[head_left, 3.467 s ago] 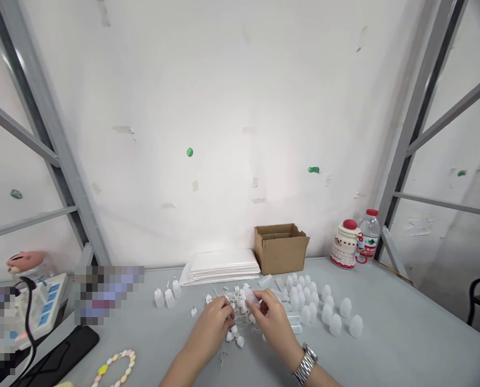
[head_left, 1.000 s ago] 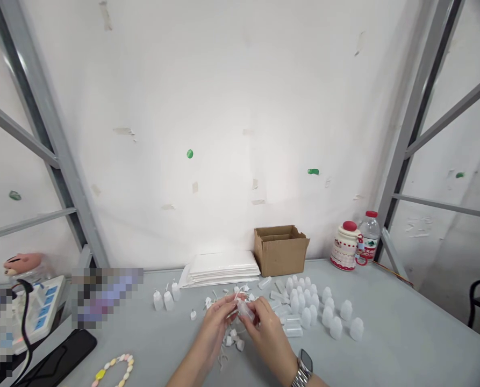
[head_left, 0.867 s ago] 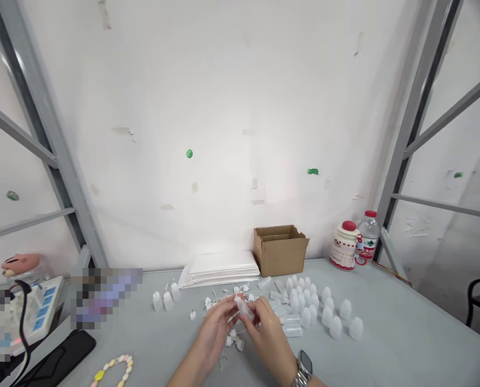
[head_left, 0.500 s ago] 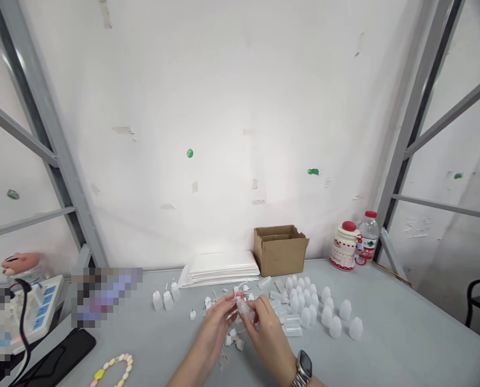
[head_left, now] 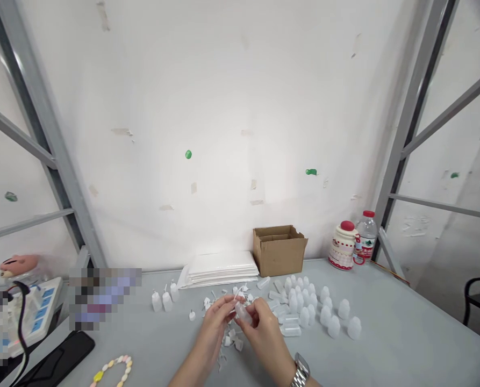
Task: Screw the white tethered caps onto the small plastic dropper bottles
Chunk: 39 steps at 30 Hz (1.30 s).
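Note:
My left hand [head_left: 212,329] and my right hand [head_left: 264,332] meet over the grey table [head_left: 385,333], both pinched on one small translucent plastic bottle [head_left: 242,313]. The left fingertips press at the bottle's left end, where a small white cap seems to sit. The right hand, with a metal watch on its wrist, grips the bottle's body. Under and behind the hands lies a scatter of small white caps [head_left: 231,338]. To the right stands a group of several empty translucent bottles [head_left: 312,309]. Three capped bottles [head_left: 165,298] stand to the left.
A cardboard box [head_left: 279,248] and a stack of white sheets [head_left: 219,267] sit by the wall. A red-lidded mug [head_left: 343,245] and water bottle [head_left: 364,234] stand at the back right. A power strip [head_left: 34,309], black phone [head_left: 58,357] and bead bracelet [head_left: 110,371] lie left.
Both hands have come together and lifted the bottle off the caps; over the last second they only shifted slightly left while the fingers worked at the bottle's end.

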{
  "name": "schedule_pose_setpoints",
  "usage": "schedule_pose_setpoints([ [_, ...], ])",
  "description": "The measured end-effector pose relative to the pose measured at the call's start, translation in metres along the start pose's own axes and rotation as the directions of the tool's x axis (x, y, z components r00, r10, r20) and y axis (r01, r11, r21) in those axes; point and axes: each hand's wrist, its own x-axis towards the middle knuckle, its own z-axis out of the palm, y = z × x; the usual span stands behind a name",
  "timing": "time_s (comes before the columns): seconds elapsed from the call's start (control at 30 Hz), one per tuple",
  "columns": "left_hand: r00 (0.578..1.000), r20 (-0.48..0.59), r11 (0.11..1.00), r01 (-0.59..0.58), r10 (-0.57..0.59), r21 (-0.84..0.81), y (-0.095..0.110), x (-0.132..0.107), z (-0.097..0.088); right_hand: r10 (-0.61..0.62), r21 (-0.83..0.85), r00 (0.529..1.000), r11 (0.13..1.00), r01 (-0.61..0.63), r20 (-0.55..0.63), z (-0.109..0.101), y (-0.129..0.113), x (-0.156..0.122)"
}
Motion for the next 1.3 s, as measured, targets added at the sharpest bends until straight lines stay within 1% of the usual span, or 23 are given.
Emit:
schedule_pose_setpoints([
  [0.1, 1.0, 0.004, 0.998, 0.026, -0.026, -0.049, 0.0001, 0.0004, 0.0006, 0.097, 0.039, 0.995, 0.994, -0.098, 0.03, 0.0015, -0.001, 0.0016],
  [0.17, 0.999, 0.011, 0.995, 0.053, -0.052, -0.08, 0.0007, 0.0004, 0.001, 0.123, 0.043, 0.991, 0.991, -0.125, 0.042, 0.0025, -0.0007, 0.0022],
  [0.23, 0.998, 0.028, 0.994, 0.065, -0.063, -0.09, 0.0016, -0.0001, 0.0014, 0.122, 0.042, 0.992, 0.991, -0.124, 0.044, 0.0028, 0.0, 0.0022],
  [0.43, 0.996, 0.084, 0.998, 0.041, -0.037, -0.056, 0.0029, -0.003, 0.0037, 0.029, 0.006, 0.999, 1.0, -0.028, -0.026, -0.0001, 0.001, 0.0017],
  [0.53, 0.994, 0.09, 0.992, 0.074, -0.066, -0.098, 0.0013, -0.0034, 0.0042, -0.005, -0.015, 0.999, 1.0, 0.004, -0.035, -0.0008, 0.0014, 0.0009],
  [0.63, 0.989, 0.093, 0.98, 0.131, -0.118, -0.147, -0.0003, -0.0032, 0.0036, -0.042, -0.035, 0.999, 0.999, 0.041, -0.029, -0.0007, 0.0016, -0.0007],
  [0.73, 0.98, 0.128, 0.969, 0.174, -0.153, -0.175, 0.0, -0.0032, 0.0027, -0.063, -0.049, 0.998, 0.997, 0.062, -0.011, -0.0016, 0.0005, -0.0017],
  [0.87, 0.971, 0.173, 0.962, 0.196, -0.164, -0.189, 0.0029, -0.0038, 0.0026, -0.087, -0.038, 0.996, 0.995, 0.087, 0.007, -0.0037, -0.0022, -0.0007],
  [1.03, 0.967, 0.183, 0.955, 0.216, -0.18, -0.204, 0.0038, -0.0034, 0.0028, -0.087, -0.048, 0.996, 0.995, 0.088, 0.011, -0.0044, -0.0052, 0.0016],
  [1.1, 0.971, 0.166, 0.957, 0.202, -0.17, -0.207, 0.0036, -0.0033, 0.0024, -0.118, -0.066, 0.993, 0.991, 0.118, 0.0, -0.004, -0.0062, 0.0014],
  [1.23, 0.988, 0.129, 0.977, 0.112, -0.09, -0.183, 0.006, -0.0055, 0.0025, -0.189, -0.088, 0.981, 0.979, 0.184, -0.051, -0.0022, -0.0064, -0.0005],
  [1.3, 0.991, 0.113, 0.983, 0.087, -0.07, -0.16, 0.0078, -0.0071, 0.0032, -0.216, -0.091, 0.973, 0.974, 0.209, -0.084, -0.0009, -0.0048, -0.0016],
])
